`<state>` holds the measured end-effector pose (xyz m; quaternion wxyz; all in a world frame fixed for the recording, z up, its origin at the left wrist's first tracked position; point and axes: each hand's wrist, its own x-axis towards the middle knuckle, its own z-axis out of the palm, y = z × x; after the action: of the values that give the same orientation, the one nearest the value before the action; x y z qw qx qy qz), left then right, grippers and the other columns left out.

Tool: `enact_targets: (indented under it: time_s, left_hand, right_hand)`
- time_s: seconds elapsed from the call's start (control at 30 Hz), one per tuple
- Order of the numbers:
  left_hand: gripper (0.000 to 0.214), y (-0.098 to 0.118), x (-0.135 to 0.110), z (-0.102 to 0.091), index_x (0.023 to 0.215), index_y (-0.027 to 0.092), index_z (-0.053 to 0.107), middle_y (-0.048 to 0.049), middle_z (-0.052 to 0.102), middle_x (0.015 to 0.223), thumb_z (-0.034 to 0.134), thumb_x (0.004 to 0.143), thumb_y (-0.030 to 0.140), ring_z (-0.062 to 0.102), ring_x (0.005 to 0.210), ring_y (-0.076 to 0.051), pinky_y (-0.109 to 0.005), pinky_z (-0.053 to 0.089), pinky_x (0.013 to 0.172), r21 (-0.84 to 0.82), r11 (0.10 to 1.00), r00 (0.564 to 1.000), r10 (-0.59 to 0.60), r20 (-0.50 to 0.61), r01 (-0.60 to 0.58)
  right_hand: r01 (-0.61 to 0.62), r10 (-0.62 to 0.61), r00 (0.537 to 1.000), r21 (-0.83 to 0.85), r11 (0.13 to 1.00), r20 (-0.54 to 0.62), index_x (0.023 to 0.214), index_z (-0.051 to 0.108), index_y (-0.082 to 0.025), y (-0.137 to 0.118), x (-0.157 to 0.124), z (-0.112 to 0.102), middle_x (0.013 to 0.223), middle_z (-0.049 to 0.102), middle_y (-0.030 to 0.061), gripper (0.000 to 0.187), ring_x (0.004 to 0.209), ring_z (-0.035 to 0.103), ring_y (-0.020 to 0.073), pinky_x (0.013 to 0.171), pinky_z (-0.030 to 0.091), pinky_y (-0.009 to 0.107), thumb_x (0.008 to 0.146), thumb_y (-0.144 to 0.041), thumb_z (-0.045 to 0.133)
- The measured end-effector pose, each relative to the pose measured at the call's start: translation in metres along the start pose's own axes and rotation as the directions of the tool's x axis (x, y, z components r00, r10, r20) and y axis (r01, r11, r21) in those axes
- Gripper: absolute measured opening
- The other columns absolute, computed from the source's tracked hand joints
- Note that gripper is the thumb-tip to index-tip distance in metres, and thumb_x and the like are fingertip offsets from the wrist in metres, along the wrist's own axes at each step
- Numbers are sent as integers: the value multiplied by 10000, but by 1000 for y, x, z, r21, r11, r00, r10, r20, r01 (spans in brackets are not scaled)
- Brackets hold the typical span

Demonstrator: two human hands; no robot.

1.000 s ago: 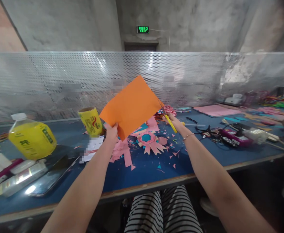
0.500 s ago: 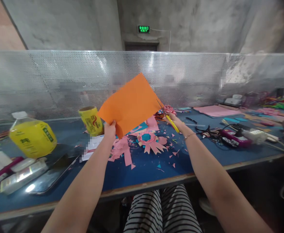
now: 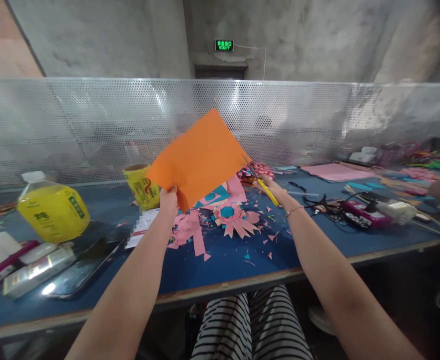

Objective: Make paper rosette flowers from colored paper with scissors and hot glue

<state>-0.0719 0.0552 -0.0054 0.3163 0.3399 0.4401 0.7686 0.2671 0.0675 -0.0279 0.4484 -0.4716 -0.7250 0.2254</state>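
Observation:
An orange sheet of paper is held up at a tilt over the table by my left hand, which pinches its lower left edge. My right hand is closed round the yellow handles of a pair of scissors. The blades point up and left, their tips at the sheet's right corner; whether they touch the paper I cannot tell. Below lies a pink and blue paper rosette with pointed tails. Pink paper scraps are heaped left of it, and small trimmings are scattered around.
At left stand a bottle of yellow liquid and a yellow roll; a phone lies near the front edge. Pink sheets, cables and a purple power strip lie right. A perforated metal screen borders the back.
The orange sheet has shifted slightly left, and its right corner is now a little apart from or just at the scissor tips. Both hands keep their hold.

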Motion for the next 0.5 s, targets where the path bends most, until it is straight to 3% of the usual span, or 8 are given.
enact_targets:
  time_s: [0.4,0.5]
  left_hand:
    - [236,-9,1,1,929,169,596,-50,664,965,532,710,111,616,937,-185,-322,492,827,13,1000,998,7,69,-8]
    - [238,-12,3,0,929,168,605,-53,666,971,526,711,113,617,945,-185,-327,480,859,36,997,994,57,94,-61]
  right_hand:
    - [-54,55,998,50,997,-25,1008,545,-205,-14,-6,1,883,609,49,492,744,571,179,641,492,314,718,-602,541]
    - [-58,60,998,51,997,-25,994,553,-197,-19,-9,0,921,612,63,499,762,573,185,649,491,314,712,-609,547]
